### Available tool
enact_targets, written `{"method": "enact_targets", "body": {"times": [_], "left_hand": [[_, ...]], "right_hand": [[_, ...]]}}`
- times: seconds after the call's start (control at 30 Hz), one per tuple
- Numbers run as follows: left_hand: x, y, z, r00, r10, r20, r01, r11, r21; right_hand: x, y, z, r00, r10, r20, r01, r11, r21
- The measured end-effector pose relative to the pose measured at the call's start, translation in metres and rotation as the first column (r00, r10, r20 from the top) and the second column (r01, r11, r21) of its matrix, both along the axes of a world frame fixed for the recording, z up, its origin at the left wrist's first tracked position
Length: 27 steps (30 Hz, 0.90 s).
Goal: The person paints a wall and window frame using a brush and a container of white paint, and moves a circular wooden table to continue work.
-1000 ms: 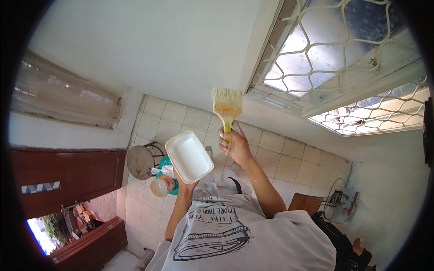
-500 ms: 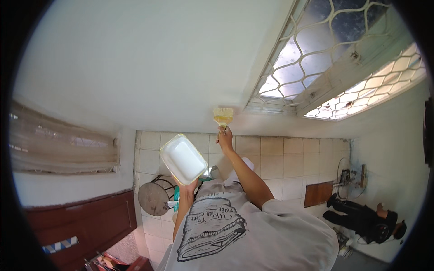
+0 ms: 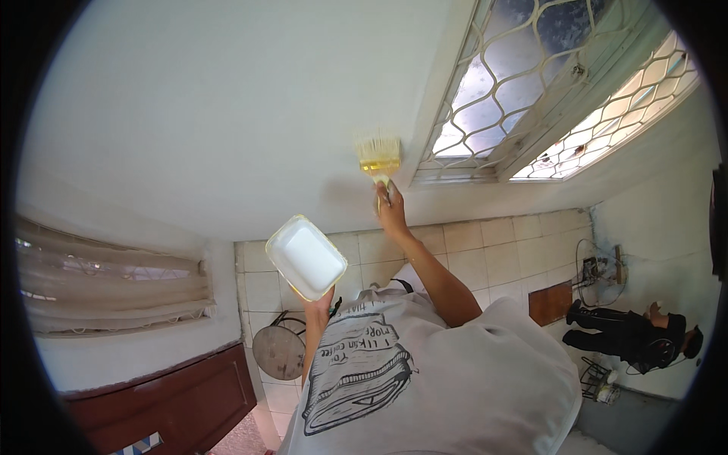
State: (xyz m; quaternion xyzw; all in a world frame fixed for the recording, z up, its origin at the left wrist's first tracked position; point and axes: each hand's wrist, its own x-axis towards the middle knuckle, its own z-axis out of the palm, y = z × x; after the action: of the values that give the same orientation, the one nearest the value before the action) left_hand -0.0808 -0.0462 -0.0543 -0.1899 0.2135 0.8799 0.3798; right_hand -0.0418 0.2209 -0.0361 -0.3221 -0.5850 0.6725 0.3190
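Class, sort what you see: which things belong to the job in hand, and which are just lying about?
In use:
- brush, in the right hand
- tub, in the left hand

Lying about:
- stool
- brown panel

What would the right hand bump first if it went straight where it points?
The wall, probably, with the brush in the right hand leading; whether the bristles touch it is unclear.
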Motion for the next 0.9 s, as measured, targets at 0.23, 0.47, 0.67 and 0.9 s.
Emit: {"method": "enact_targets", "body": {"times": [0.23, 0.47, 0.67, 0.9], "left_hand": [[-0.014, 0.02, 0.002, 1.0, -0.024, -0.003, 0.024, 0.999, 0.024], [-0.019, 0.023, -0.005, 1.0, 0.007, 0.011, -0.008, 1.0, 0.025], [-0.016, 0.028, -0.011, 1.0, 0.007, 0.028, -0.007, 1.0, 0.019], [-0.014, 0.032, -0.016, 0.999, -0.013, 0.045, 0.012, 1.0, 0.014]], "right_hand": [[0.008, 0.031, -0.154, 0.923, 0.073, 0.379, 0.084, 0.921, -0.381], [0.021, 0.006, 0.098, 0.997, 0.071, 0.034, -0.069, 0.996, -0.053], [0.013, 0.02, 0.031, 0.999, 0.017, -0.028, -0.017, 1.0, -0.005], [0.016, 0.035, -0.146, 0.961, 0.062, 0.269, 0.046, 0.925, -0.376]]}}
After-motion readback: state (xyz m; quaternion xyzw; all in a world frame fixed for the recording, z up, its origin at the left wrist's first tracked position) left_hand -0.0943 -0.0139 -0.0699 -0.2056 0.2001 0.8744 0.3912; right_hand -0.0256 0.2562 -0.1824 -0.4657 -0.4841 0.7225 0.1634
